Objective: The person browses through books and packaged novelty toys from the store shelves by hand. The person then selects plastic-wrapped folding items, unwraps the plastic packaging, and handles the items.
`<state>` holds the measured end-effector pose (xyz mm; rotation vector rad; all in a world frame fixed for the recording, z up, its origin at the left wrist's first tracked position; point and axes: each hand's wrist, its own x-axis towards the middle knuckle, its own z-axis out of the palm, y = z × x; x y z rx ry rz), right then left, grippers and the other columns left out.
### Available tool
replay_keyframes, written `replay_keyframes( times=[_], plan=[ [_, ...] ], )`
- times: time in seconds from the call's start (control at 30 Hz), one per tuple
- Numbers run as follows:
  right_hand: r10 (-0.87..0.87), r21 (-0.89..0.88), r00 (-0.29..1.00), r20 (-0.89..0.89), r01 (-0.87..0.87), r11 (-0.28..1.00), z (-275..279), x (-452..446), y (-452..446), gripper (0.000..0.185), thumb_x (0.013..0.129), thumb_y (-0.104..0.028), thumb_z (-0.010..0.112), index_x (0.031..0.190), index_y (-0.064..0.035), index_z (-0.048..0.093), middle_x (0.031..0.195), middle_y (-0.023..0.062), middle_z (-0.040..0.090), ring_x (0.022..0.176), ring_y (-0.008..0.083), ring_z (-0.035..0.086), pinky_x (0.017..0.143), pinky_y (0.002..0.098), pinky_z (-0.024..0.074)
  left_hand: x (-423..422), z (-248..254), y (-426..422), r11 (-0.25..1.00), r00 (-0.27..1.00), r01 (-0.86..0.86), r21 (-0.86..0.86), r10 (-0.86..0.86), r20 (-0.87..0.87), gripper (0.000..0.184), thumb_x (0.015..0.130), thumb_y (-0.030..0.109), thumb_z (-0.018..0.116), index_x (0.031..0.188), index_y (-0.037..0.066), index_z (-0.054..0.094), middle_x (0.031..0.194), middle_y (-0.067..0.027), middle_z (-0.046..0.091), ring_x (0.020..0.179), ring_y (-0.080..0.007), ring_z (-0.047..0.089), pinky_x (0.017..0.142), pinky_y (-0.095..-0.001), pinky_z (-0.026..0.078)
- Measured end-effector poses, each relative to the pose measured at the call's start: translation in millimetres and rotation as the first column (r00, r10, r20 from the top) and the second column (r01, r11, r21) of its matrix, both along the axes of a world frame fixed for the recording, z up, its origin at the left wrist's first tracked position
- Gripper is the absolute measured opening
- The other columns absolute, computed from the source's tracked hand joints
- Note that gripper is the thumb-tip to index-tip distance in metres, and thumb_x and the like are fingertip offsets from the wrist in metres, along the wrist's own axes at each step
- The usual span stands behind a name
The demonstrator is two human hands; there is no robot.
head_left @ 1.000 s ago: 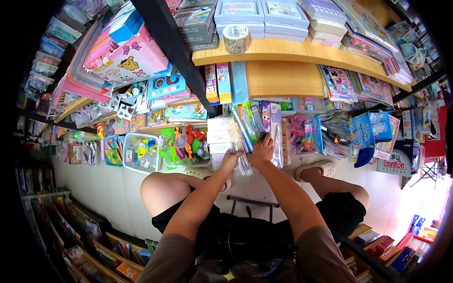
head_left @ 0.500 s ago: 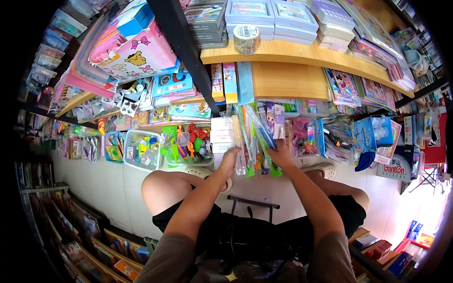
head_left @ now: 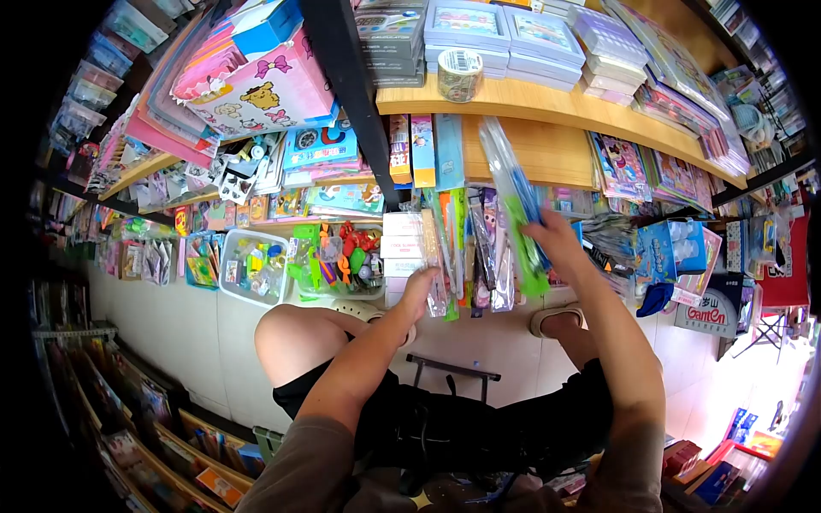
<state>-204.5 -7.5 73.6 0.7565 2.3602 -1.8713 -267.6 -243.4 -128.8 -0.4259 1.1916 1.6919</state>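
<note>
My right hand point(head_left: 558, 241) is closed around long, slim clear packets point(head_left: 516, 205) with green and blue parts. They tilt up and left, their top ends in front of the wooden shelf. My left hand point(head_left: 417, 292) grips the near end of a narrow clear packet point(head_left: 434, 295) at the left side of a row of upright packets. Some of its fingers are hidden. Between the hands stand several other slim packets, including a dark one point(head_left: 483, 256) and a purple one point(head_left: 503, 295).
White boxes point(head_left: 402, 248) stand left of the row, beside bins of colourful toys point(head_left: 342, 261) and a white tub point(head_left: 255, 291). A wooden shelf point(head_left: 547, 103) carries stacked boxes and a tape roll point(head_left: 459, 75). A dark metal post point(head_left: 346, 94) rises at left. A folding stool frame point(head_left: 453, 369) is below.
My right hand has moved right and up, lifting the green and blue packets away from the row. Dark and purple packets now show in the gap. My left hand has stayed nearly in place.
</note>
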Motion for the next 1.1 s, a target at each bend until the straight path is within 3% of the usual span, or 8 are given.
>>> replay_keyframes(
  times=[0.17, 0.23, 0.37, 0.5, 0.57, 0.63, 0.7, 1.1],
  plan=[
    [-0.002, -0.156, 0.999, -0.044, -0.005, 0.988, 1, -109, -18, 0.035, 0.08, -0.026, 0.062, 0.097, 0.0038, 0.057, 0.084, 0.0083, 0.059, 0.07, 0.0157, 0.054, 0.064, 0.0263, 0.0433, 0, 3, -3, 1.0, 1.0, -0.018, 0.019, 0.017, 0.012, 0.021, 0.084, 0.019, 0.05, 0.094, 0.002, 0.055, 0.079, -0.0096, 0.061, 0.068, -0.0202, 0.059, 0.061, -0.0334, 0.05],
    [-0.118, 0.274, 0.988, -0.101, 0.141, 0.951, -37, -141, -24, 0.04, 0.078, -0.03, 0.064, 0.099, 0.0038, 0.057, 0.092, 0.0148, 0.059, 0.08, 0.0234, 0.056, 0.07, 0.0323, 0.0443, 0, 7, -4, 0.999, 1.0, -0.018, 0.035, 0.018, 0.011, 0.021, 0.085, 0.019, 0.05, 0.095, 0.002, 0.055, 0.08, -0.0098, 0.061, 0.068, -0.0203, 0.06, 0.06, -0.0332, 0.05],
    [-0.119, 0.446, 0.943, -0.31, 0.255, 0.858, -58, -121, -22, 0.045, 0.074, -0.032, 0.066, 0.098, 0.0039, 0.057, 0.101, 0.0228, 0.057, 0.092, 0.0342, 0.055, 0.077, 0.0397, 0.0448, -2, 10, -2, 1.0, 1.0, -0.015, 0.014, 0.015, -0.003, 0.02, 0.084, 0.018, 0.05, 0.096, 0.002, 0.054, 0.079, -0.0096, 0.061, 0.067, -0.0201, 0.059, 0.059, -0.0329, 0.05],
    [-0.242, 0.511, 0.963, -0.116, 0.267, 0.817, -107, -53, 2, 0.036, 0.072, -0.026, 0.068, 0.084, 0.0058, 0.058, 0.074, 0.0187, 0.06, 0.071, 0.0274, 0.061, 0.065, 0.0361, 0.0468, -1, -2, -3, 0.999, 1.0, -0.025, 0.04, 0.025, 0.01, 0.02, 0.084, 0.015, 0.051, 0.097, 0.001, 0.054, 0.079, -0.0094, 0.06, 0.068, -0.0199, 0.059, 0.058, -0.0324, 0.05],
    [-0.17, 0.513, 0.968, 0.185, 0.053, 0.857, -146, -15, 7, 0.048, 0.071, -0.031, 0.069, 0.096, 0.0072, 0.054, 0.084, 0.0192, 0.06, 0.083, 0.0299, 0.06, 0.073, 0.0366, 0.0466, -2, -4, -1, 0.999, 1.0, -0.007, 0.038, 0.007, -0.001, 0.019, 0.083, 0.013, 0.052, 0.097, 0.001, 0.054, 0.08, -0.0092, 0.059, 0.068, -0.0198, 0.059, 0.059, -0.032, 0.049],
    [-0.212, 0.592, 0.972, 0.104, 0.11, 0.798, -170, 18, -22, 0.067, 0.069, -0.036, 0.071, 0.112, 0.0079, 0.044, 0.098, 0.0197, 0.056, 0.095, 0.0327, 0.055, 0.083, 0.038, 0.0445, 0, 1, 1, 1.0, 0.999, -0.005, 0.02, 0.006, -0.037, 0.019, 0.082, 0.011, 0.053, 0.098, 0.001, 0.053, 0.082, -0.0091, 0.059, 0.07, -0.0193, 0.059, 0.061, -0.0316, 0.049],
    [-0.152, 0.564, 0.947, 0.283, -0.036, 0.825, -178, 27, -43, 0.082, 0.068, -0.039, 0.072, 0.122, 0.0079, 0.032, 0.11, 0.0206, 0.051, 0.104, 0.0344, 0.051, 0.09, 0.0389, 0.0412, 2, 6, 2, 1.0, 0.998, -0.004, -0.01, 0.003, -0.07, 0.02, 0.081, 0.009, 0.055, 0.099, 0.001, 0.053, 0.083, -0.0088, 0.059, 0.071, -0.0188, 0.058, 0.062, -0.0313, 0.049],
    [-0.274, 0.482, 0.958, 0.084, 0.202, 0.853, -204, 42, -50, 0.032, 0.074, -0.02, 0.061, 0.096, 0.0008, 0.05, 0.076, 0.0219, 0.058, 0.074, 0.0379, 0.059, 0.066, 0.045, 0.0454, -1, 13, 2, 0.999, 0.997, 0.007, -0.031, -0.01, -0.08, 0.017, 0.08, 0.007, 0.058, 0.095, 0.002, 0.053, 0.078, -0.0071, 0.059, 0.07, -0.0168, 0.058, 0.062, -0.0304, 0.049]
  ],
)
